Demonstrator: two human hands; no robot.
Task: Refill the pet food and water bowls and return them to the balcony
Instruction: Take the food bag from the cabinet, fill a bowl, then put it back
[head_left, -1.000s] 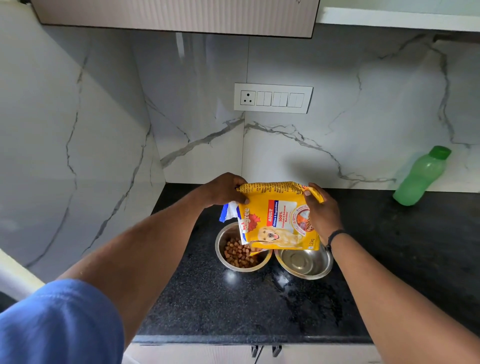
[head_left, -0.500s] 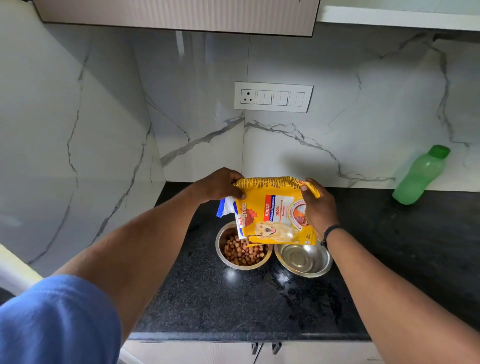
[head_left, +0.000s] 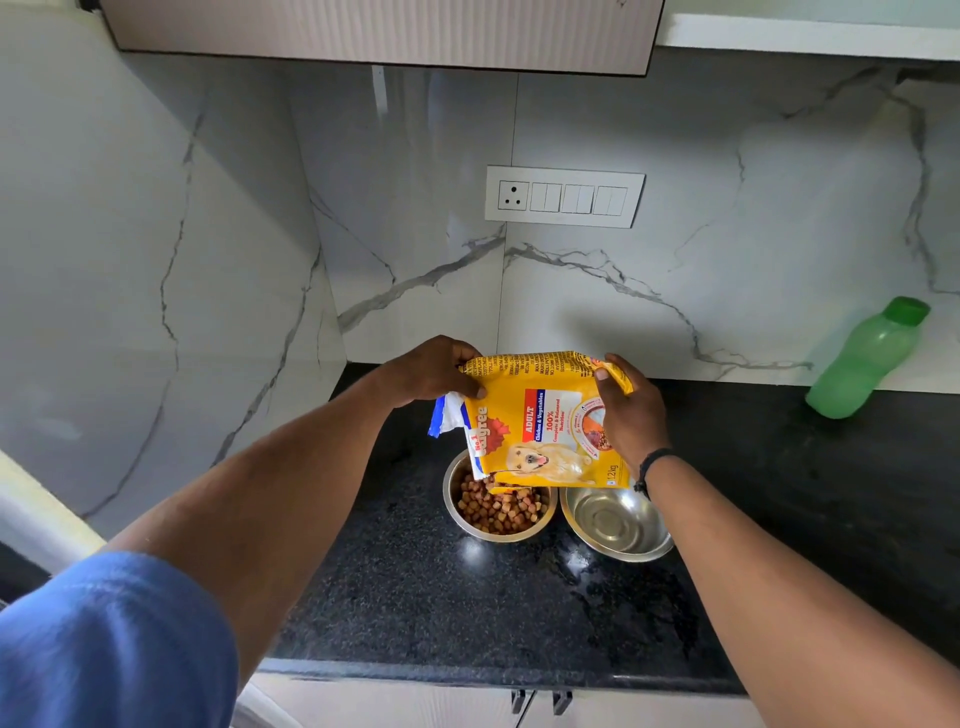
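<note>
A yellow pet food bag (head_left: 543, 423) is held tilted above two steel bowls on the black counter. My left hand (head_left: 434, 371) grips the bag's upper left corner, and my right hand (head_left: 631, 413) grips its right side. The bag's open mouth points down over the left bowl (head_left: 498, 512), which holds brown kibble. The right bowl (head_left: 618, 525) beside it has no kibble in it; its far rim is hidden by the bag.
A green plastic bottle (head_left: 865, 358) with a green cap leans against the marble wall at the back right. The black granite counter (head_left: 467, 613) ends in a front edge near me. A switch panel (head_left: 563, 196) sits on the wall, under an overhead cabinet (head_left: 379, 31).
The bag has lifted slightly and tipped more, and the pile of kibble in the left bowl has grown.
</note>
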